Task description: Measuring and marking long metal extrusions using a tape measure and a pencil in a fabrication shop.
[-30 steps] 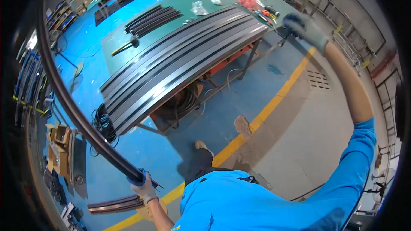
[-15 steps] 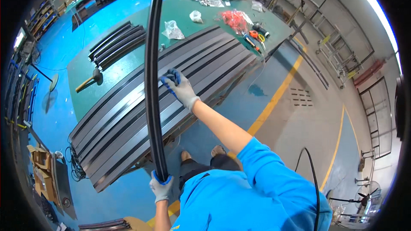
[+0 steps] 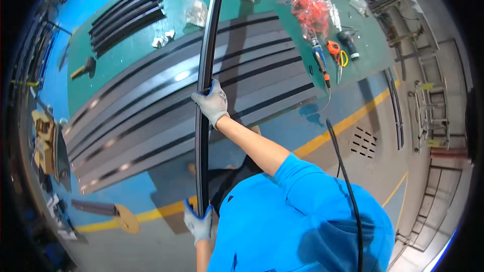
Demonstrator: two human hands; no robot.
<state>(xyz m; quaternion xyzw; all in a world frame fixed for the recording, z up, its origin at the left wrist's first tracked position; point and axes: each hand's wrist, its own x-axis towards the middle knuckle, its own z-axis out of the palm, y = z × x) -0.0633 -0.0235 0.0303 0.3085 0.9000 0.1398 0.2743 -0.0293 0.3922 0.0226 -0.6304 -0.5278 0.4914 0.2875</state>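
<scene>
I hold a long dark metal profile (image 3: 202,151) lengthwise in front of me, running from near my body out past the far edge of the view. My left hand (image 3: 199,224), in a grey glove with blue on its fingers, is closed round its near end. Farther up, my right hand (image 3: 214,102) in a matching glove wraps round the middle of the profile. Below it, long grey panels (image 3: 141,93) with dark strips between them lie side by side across the green table (image 3: 272,5).
Shorter dark profiles (image 3: 126,20) and a mallet (image 3: 85,68) lie at the table's left. To the right are a red tangle of plastic (image 3: 308,12), a blue tool with a cord (image 3: 319,57), scissors (image 3: 343,59) and a power tool (image 3: 349,44). Clear bags (image 3: 194,11) sit behind the panels.
My right hand, earlier open beside the profile, has closed round it. The profile now leans more to the right, and the view has shifted nearer the table.
</scene>
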